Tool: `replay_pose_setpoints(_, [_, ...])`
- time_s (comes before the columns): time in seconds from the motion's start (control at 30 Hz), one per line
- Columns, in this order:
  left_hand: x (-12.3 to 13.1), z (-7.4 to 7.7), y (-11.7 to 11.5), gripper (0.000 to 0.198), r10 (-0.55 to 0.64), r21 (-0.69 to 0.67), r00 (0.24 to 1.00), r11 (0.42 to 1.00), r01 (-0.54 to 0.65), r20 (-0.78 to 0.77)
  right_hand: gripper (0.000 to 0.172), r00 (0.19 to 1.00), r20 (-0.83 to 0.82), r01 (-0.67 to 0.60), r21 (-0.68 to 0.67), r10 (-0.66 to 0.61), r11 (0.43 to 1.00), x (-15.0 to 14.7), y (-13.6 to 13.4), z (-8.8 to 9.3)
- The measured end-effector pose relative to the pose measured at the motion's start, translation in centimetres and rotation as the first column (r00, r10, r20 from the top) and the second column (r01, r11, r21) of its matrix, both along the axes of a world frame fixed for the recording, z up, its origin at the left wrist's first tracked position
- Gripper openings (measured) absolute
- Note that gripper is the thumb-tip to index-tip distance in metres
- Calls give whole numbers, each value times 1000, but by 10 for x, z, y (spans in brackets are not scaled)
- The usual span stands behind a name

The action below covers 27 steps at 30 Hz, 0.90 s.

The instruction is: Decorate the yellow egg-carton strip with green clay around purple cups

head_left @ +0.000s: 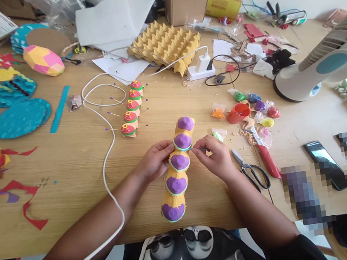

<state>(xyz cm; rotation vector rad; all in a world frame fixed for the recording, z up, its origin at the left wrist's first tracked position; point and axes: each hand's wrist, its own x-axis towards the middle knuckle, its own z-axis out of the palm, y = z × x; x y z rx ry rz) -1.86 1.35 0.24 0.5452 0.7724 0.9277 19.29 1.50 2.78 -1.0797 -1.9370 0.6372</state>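
Observation:
A yellow egg-carton strip (168, 199) lies lengthwise in front of me, its several humps capped in purple and mostly edged in pale green. My left hand (156, 160) grips its left side near the second hump from the far end, thumb on top. At that hump's lower edge, my right hand (214, 156) pinches a thin blue strand (186, 149); whether it is soft clay or a slim tool, I cannot tell. Beyond them stands a second egg-carton strip (130, 116) with red and green caps, yellow rings and pins sticking out of its sides.
Scissors (252, 170) and a red-handled knife (268, 157) lie right of my right hand. Behind are a red cup (238, 113) and small bags of coloured clay (254, 97). A white cable (104, 170) crosses my left forearm. A fan (321, 57) and phones (328, 165) are at right.

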Motion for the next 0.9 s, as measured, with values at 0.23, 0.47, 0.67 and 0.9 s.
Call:
replay_pose_setpoints(0.23, [-1, -4, 0, 18, -18, 2, 1000, 1000, 18, 1, 8, 1000, 4, 23, -19, -23, 1000, -1, 0, -1])
replay_pose_setpoints(0.47, [1, 0, 0, 19, -13, 11, 1000, 1000, 13, -23, 9, 999, 16, 40, -25, -40, 999, -1, 1, -2])
replay_pose_setpoints(0.67, [2, -2, 1, 15, 42, 19, 998, 999, -42, -38, 9, 1000, -11, 14, -71, -15, 997, 1, 1, -2])
replay_pose_setpoints(0.9, [3, -3, 2, 11, 65, 10, 997, 998, -64, -47, 9, 1000, -10, 3, -61, -3, 998, 1, 0, -1])
